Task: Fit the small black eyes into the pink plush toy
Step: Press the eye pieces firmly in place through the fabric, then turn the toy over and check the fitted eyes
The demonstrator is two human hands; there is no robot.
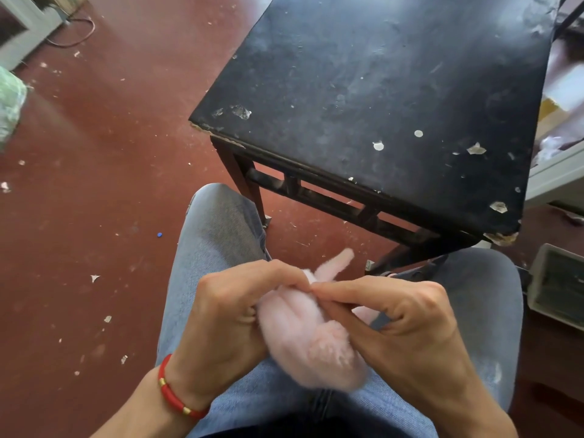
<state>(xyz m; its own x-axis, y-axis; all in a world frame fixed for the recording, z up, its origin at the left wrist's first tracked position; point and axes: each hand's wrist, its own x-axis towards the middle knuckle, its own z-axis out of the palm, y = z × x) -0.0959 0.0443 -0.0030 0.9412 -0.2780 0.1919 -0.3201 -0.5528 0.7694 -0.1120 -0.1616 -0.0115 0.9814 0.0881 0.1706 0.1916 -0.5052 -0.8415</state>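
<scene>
The pink plush toy (303,336) lies over my lap, fluffy and slightly blurred, with one long ear (336,263) poking up past my fingers. My left hand (234,311) wraps the toy's left side, thumb and forefinger pinching its upper end. My right hand (401,314) grips from the right, its fingertips meeting the left hand's at the toy's head. No black eye can be seen; my fingers hide the pinched spot. A red cord bracelet (172,390) circles my left wrist.
A worn black wooden table (379,90) stands just ahead of my knees. The red floor (94,184) is littered with white scraps. A grey tray (559,279) sits at the right. A green bundle (11,105) is at the far left.
</scene>
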